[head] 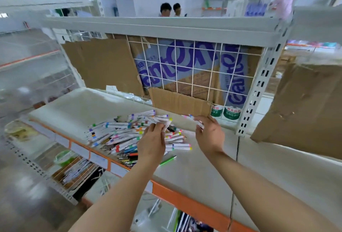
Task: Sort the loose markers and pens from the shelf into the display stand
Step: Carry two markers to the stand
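The markers lie heaped on the white shelf, left of centre. The left hand pinches a few above the heap; the right hand, just right, grips a few more.

Matt white metal shelf, rough brown cardboard, glossy plastic markers

The scene is bright, with soft and even white light from above, and shadows are faint. The middle is the sharpest part: the pile of markers just below the fingers shows clear colours. Far from the grip, toward every edge, the picture is smeared and stretched. The upper shelf bends like a curve. The floor at lower left shows pale glare.
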The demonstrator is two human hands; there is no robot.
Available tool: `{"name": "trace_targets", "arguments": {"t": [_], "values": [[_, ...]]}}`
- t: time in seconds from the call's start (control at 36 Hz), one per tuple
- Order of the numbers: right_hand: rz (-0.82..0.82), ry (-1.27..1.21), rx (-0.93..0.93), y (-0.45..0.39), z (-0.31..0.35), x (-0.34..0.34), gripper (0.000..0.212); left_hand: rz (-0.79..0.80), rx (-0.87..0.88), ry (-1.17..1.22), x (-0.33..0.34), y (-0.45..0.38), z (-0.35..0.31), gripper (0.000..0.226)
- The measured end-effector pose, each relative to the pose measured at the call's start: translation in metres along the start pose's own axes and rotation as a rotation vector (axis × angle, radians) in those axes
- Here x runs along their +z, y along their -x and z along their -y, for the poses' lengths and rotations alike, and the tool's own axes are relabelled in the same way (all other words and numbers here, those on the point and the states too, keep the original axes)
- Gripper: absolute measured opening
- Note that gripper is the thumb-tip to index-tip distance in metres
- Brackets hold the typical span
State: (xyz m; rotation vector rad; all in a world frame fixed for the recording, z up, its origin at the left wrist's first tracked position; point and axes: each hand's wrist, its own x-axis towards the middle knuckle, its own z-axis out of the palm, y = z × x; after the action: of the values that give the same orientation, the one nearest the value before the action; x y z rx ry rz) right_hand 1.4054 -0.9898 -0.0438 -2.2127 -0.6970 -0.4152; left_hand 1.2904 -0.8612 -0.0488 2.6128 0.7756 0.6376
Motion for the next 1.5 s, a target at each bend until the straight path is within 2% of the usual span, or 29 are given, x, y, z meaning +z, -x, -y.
{"name": "trace_targets", "arguments": {"t": [0.11,0.28,0.36,0.44,0.61,0.75,0.89,0.97,1.06,1.17,1.28,1.5], "values": [[-0.034,0.001,0.144,0.004,-0.007,-0.01,0.033,-0.016,0.063,0.106,0.002,-0.006,-0.004,0.025],[-0.177,0.015,0.332,0.026,-0.029,-0.031,0.019,0.028,0.196,0.234,0.024,-0.009,-0.015,0.014],[-0.273,0.031,0.384,0.039,-0.035,-0.051,0.002,0.045,0.273,0.308,0.035,-0.007,-0.032,0.013],[-0.335,0.103,0.409,0.054,-0.043,-0.074,0.013,0.061,0.344,0.376,0.043,0.0,-0.056,0.014],[-0.305,0.284,0.535,0.088,-0.071,-0.128,0.024,0.137,0.418,0.452,0.059,0.021,-0.11,0.014],[-0.411,0.281,0.636,0.124,-0.086,-0.18,0.018,0.19,0.476,0.519,0.067,0.049,-0.158,0.015],[-0.437,0.327,0.704,0.167,-0.105,-0.236,0.006,0.23,0.545,0.579,0.075,0.087,-0.21,0.013],[-0.461,0.367,0.716,0.193,-0.119,-0.272,0.004,0.24,0.578,0.622,0.077,0.114,-0.245,0.016],[-0.49,0.396,0.726,0.215,-0.13,-0.309,0.015,0.235,0.577,0.634,0.077,0.145,-0.28,0.017],[-0.526,0.479,0.732,0.241,-0.15,-0.356,0.007,0.219,0.581,0.676,0.075,0.183,-0.327,0.018],[-0.569,0.527,0.734,0.26,-0.169,-0.398,0.01,0.208,0.576,0.737,0.074,0.215,-0.37,0.018],[-0.67,0.495,0.62,0.261,-0.203,-0.467,0.013,0.175,0.625,0.857,0.071,0.243,-0.438,0.008]]}}
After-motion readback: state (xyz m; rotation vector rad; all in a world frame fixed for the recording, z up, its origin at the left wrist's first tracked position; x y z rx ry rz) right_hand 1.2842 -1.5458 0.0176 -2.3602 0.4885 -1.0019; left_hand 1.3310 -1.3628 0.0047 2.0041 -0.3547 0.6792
